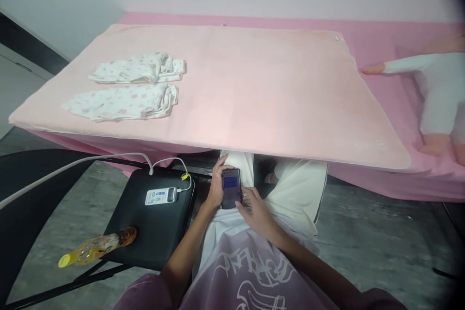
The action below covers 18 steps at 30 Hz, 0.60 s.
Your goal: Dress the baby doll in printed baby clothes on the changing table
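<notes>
The step in hand appears to be operation of the phone (231,196), which lies in front of the torso, between the two hands and above the lap. The left hand (217,186) grips the phone along its left side, fingers bent around the upper edge. The right hand (257,210) is partly curled at the opposite side, its thumb at the lower right corner of the screen; whether it also bears the phone's weight cannot be told. The screen is lit, but its text is too small to read. A further press would call for a steady left-hand grip and a free right thumb. Container: one bottle (98,247) with a yellow cap (65,261) stands to the left of the left hand, on the black chair (156,237); the cap is on, and an amber-brown liquid appears to fill the lower part. Between bottle and left hand, but farther forward, a white device (160,196) with a cable (178,158) plugged in rests on the same seat. Beyond both hands, two folded garments (140,69) (123,102) lie on the pink mat (272,92), forward and left.
</notes>
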Motion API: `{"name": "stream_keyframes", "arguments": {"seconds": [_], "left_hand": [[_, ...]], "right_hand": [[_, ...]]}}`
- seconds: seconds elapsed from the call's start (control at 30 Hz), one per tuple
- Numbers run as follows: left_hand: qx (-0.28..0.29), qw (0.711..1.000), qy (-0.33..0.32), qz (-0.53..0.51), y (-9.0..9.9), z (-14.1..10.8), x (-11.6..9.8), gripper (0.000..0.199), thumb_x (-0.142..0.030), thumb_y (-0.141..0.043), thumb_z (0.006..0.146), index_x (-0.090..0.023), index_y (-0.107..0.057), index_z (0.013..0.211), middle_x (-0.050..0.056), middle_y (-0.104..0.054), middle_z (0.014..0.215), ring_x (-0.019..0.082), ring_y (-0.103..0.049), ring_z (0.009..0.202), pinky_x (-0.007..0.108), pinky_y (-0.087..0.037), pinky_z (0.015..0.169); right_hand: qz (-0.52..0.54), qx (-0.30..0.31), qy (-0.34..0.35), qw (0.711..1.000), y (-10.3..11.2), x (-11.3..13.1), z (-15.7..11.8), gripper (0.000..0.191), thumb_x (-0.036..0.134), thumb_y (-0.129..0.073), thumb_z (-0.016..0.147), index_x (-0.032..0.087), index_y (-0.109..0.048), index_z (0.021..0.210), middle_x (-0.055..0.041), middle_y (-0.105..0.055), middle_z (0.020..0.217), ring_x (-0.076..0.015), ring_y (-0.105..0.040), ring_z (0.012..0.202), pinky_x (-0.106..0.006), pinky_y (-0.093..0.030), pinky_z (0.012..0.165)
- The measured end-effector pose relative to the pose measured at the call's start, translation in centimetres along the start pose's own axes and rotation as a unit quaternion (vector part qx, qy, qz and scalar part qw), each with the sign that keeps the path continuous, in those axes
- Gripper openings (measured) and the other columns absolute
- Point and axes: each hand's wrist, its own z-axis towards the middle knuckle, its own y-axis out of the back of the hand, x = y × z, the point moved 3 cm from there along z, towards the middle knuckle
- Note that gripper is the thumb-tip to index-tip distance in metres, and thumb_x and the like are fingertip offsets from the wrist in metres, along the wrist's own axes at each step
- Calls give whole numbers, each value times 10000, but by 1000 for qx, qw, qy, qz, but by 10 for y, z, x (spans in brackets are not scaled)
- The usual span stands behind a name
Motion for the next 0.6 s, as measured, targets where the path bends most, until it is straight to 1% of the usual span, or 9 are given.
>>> {"name": "stream_keyframes", "arguments": {"seconds": [0.1,0.2,0.27,0.33,0.43,0.5,0.57,0.6], "left_hand": [[5,1000,21,1,4,-2,3,752,-725,-153,1155,-292,-750,1305,62,-486,1791,311,-403,1704,578,-309,1428],[19,1000,23,-7,9,-4,2,691,-677,-169,1174,-306,-725,1349,63,-488,1788,296,-433,1685,576,-342,1412],[30,1000,8,2,14,-4,-2,648,-628,-180,1190,-313,-712,1384,72,-502,1775,291,-451,1670,589,-348,1402],[44,999,-15,29,20,-3,-9,611,-572,-199,1203,-307,-705,1420,93,-527,1752,293,-478,1647,602,-361,1385],[56,991,-75,99,34,1,-28,490,-459,-299,1213,-285,-691,1452,123,-622,1654,295,-570,1555,585,-439,1312],[50,975,-147,157,49,7,-45,413,-382,-372,1199,-276,-690,1441,122,-724,1508,290,-658,1428,544,-509,1216],[16,948,-235,215,71,20,-62,363,-342,-431,1176,-272,-711,1396,109,-796,1331,289,-719,1282,509,-544,1121],[-19,930,-273,246,86,31,-69,333,-335,-467,1164,-267,-729,1359,105,-810,1258,292,-732,1226,503,-543,1096]], "right_hand": [[-45,0,24,999,4,0,3,443,385,-601,1131,270,-653,1556,-128,-660,1410,-233,-787,1134,-419,-696,1057],[-126,5,34,991,5,3,6,455,407,-591,1135,282,-676,1564,-124,-690,1350,-257,-789,1088,-455,-693,1040],[-164,8,40,986,6,6,7,460,402,-581,1136,274,-683,1566,-130,-705,1329,-292,-780,1137,-493,-682,1052],[-180,12,49,982,8,8,9,448,392,-570,1143,274,-694,1558,-129,-724,1316,-312,-763,1207,-513,-664,1086],[-170,5,52,984,21,6,10,405,397,-552,1161,288,-713,1517,-112,-745,1328,-293,-758,1237,-479,-653,1092],[-151,-13,52,987,35,3,10,363,388,-546,1164,283,-731,1458,-97,-757,1291,-264,-775,1159,-431,-662,1031],[-132,-33,55,989,50,0,11,323,382,-545,1163,269,-754,1383,-80,-766,1173,-232,-777,1014,-384,-664,938],[-126,-42,58,990,58,0,12,312,387,-545,1165,265,-764,1351,-72,-763,1110,-221,-766,951,-370,-657,902]]}}
